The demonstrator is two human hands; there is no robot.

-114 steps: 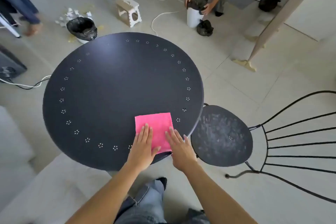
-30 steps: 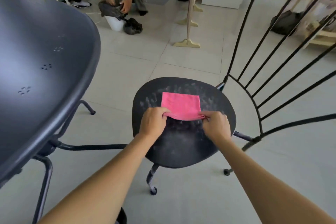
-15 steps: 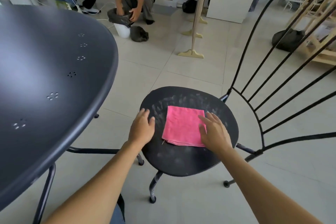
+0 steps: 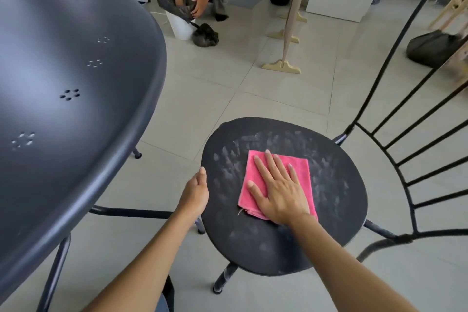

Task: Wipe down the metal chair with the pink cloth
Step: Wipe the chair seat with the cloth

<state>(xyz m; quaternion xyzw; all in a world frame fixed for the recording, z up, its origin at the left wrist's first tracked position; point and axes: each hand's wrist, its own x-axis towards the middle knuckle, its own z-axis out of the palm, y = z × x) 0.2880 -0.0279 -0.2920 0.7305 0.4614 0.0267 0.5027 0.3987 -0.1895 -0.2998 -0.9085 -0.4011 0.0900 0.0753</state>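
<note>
The black metal chair has a round seat point(image 4: 336, 210) smeared with pale dust, and a wire backrest point(image 4: 415, 149) rising on the right. A folded pink cloth point(image 4: 249, 177) lies flat in the middle of the seat. My right hand point(image 4: 277, 189) rests on top of the cloth, palm down, fingers spread and pointing away from me. My left hand point(image 4: 195, 194) grips the left rim of the seat, thumb on top, fingers curled under the edge and hidden.
A large round dark metal table point(image 4: 65, 99) fills the left side, its rim close to my left arm. A person crouches at the back over a white bin point(image 4: 181, 25). Wooden stand feet point(image 4: 281, 66) and a dark bag point(image 4: 430, 50) lie beyond the chair.
My right hand has slid from the cloth's right edge onto its centre and now lies flat on it. My left hand has moved from the seat top to its left rim.
</note>
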